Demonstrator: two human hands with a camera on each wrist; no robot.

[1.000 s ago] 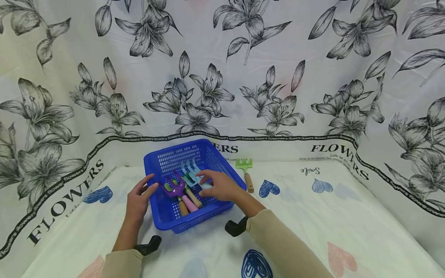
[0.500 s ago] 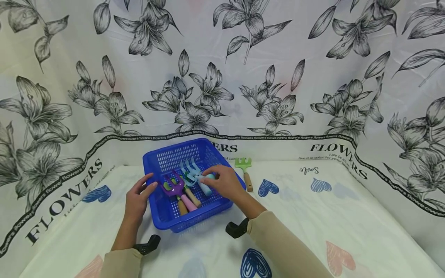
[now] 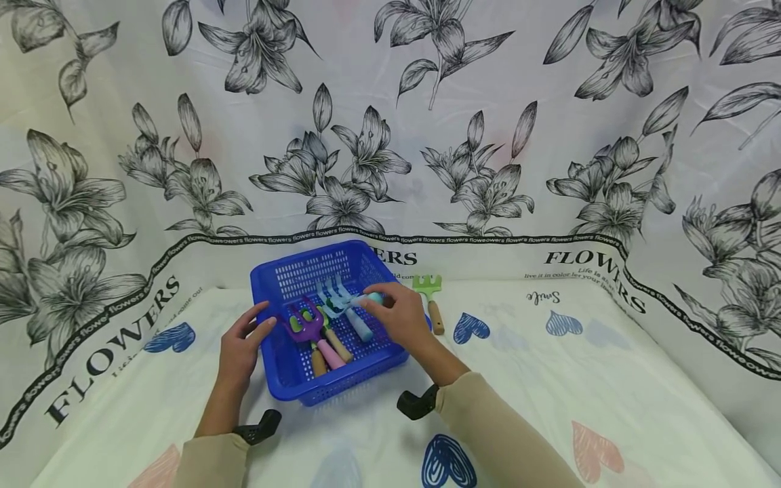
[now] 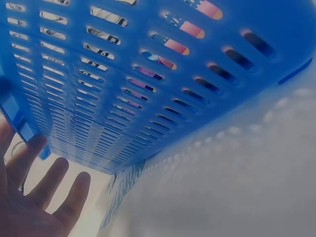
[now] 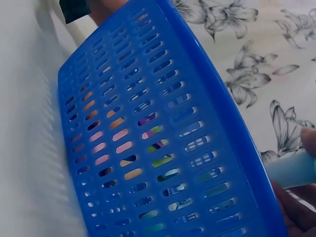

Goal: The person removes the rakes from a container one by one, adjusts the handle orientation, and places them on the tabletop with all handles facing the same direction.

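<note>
My right hand (image 3: 399,315) pinches a light blue toy garden fork (image 3: 350,305) by its handle, over the right side of a blue plastic basket (image 3: 293,393). In the right wrist view, the fork's pale handle (image 5: 291,169) shows between thumb and fingers beyond the basket rim. Below it in the basket lies another light blue fork, its handle (image 3: 358,325) visible. A purple fork with a pink handle (image 3: 308,330) lies left of that, over green tools with wooden handles (image 3: 338,346). My left hand (image 3: 241,346) is at the left rim, its fingers (image 4: 74,197) extended and spread.
A green hand rake with a wooden handle (image 3: 434,315) lies on the cloth right of the basket. A white flowered curtain (image 3: 390,169) rises behind. The table cloth (image 3: 518,379) has printed hearts.
My right hand has taken hold of a light blue fork and raised it slightly up and right, uncovering the other light blue handle beneath. The left hand stays at the rim.
</note>
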